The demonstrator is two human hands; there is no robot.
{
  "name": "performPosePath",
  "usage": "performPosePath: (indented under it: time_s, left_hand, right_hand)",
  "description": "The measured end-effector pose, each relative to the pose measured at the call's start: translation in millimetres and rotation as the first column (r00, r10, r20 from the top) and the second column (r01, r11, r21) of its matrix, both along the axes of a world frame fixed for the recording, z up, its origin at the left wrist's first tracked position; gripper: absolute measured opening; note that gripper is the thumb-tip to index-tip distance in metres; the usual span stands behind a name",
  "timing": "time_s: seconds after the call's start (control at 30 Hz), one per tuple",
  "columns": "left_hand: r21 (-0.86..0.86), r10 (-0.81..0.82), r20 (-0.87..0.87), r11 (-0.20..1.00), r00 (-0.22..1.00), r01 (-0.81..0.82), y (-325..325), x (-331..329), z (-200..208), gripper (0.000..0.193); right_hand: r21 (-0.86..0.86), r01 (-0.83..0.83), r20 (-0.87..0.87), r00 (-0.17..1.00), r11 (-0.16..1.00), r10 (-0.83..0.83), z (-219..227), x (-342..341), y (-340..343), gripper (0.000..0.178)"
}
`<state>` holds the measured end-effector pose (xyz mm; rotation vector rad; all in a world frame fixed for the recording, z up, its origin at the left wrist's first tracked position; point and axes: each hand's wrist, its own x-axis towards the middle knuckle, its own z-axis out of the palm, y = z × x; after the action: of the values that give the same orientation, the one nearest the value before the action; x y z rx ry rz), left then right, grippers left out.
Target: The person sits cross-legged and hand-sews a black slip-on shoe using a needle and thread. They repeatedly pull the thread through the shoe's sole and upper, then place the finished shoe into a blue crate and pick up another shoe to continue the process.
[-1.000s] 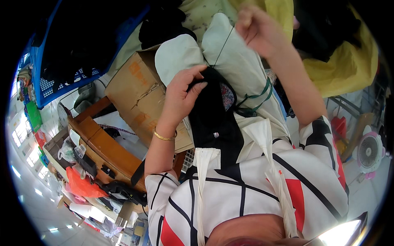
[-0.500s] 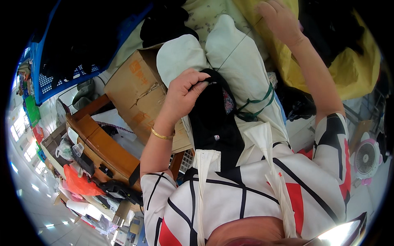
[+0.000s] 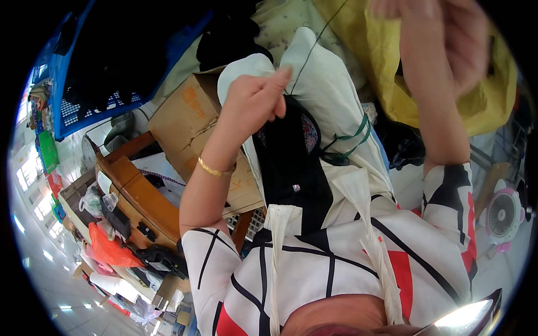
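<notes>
Across my lap lies a black cloth piece (image 3: 297, 168) with a patterned lining patch (image 3: 309, 133) and a small pale tag (image 3: 296, 188). My left hand (image 3: 255, 101) is closed at its upper end, thumb stretched over curled fingers; what those fingers hold is hidden. From beside them a dark thread (image 3: 309, 56) runs up and right, slack and bowed, out of the top of the picture. My right hand (image 3: 462, 50) is raised at the upper right, over a yellow bag, and smeared by motion; its fingers cannot be made out.
White covers (image 3: 330, 84) lie on my legs, with a dark green cord (image 3: 358, 137) at the right. A cardboard box (image 3: 182, 123) and an open wooden drawer (image 3: 148, 185) stand left. A blue crate (image 3: 84, 112) is farther left, the yellow bag (image 3: 392, 84) upper right, a fan (image 3: 502, 215) right.
My left hand has risen slightly, its thumb now off the black cloth's edge. My right hand has swung toward the right and blurred. The thread has gone from straight to bowed.
</notes>
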<state>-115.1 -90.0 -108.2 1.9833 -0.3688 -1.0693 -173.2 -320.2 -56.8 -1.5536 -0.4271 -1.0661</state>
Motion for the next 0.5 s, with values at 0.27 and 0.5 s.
performPosePath:
  time_s: [0.27, 0.5]
  left_hand:
    - [0.188, -0.318, 0.073, 0.935, 0.945, 0.300, -9, 1, 3, 0.044]
    - [-0.024, -0.109, -0.025, 0.994, 0.994, 0.108, 31, 0, 6, 0.019]
  right_hand:
    - [-0.229, -0.163, -0.141, 0.981, 0.960, 0.134, 29, -57, -5, 0.024]
    - [0.189, -0.244, -0.794, 0.533, 0.951, 0.294, -53, -53, 16, 0.007]
